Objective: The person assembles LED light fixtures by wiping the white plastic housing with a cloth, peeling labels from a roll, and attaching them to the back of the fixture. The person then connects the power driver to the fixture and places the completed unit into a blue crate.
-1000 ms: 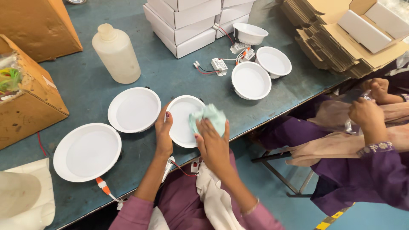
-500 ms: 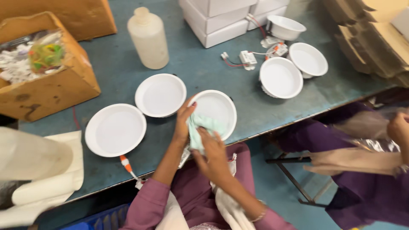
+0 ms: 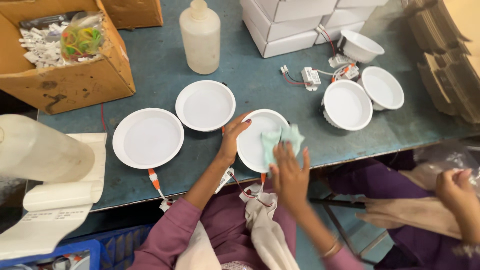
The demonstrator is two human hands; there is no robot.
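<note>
A round white light fitting [image 3: 257,134] lies face up at the near edge of the blue-green table [image 3: 260,85]. My left hand [image 3: 233,137] grips its left rim. My right hand [image 3: 290,170] presses a pale green cloth [image 3: 280,140] onto its right side. Red wires and a small driver hang from the fitting below the table edge.
Two more round white fittings [image 3: 148,137] [image 3: 205,105] lie to the left, others [image 3: 347,104] at the right with wired drivers [image 3: 311,77]. A plastic bottle [image 3: 200,35], white boxes [image 3: 287,25], a cardboard box of parts [image 3: 65,55] and flat cartons [image 3: 442,65] stand behind. Another person's hand [image 3: 457,187] is at the right.
My right hand with the cloth has slid from the fitting's left part over to its right edge. My left hand has stayed on the rim. The view has shifted.
</note>
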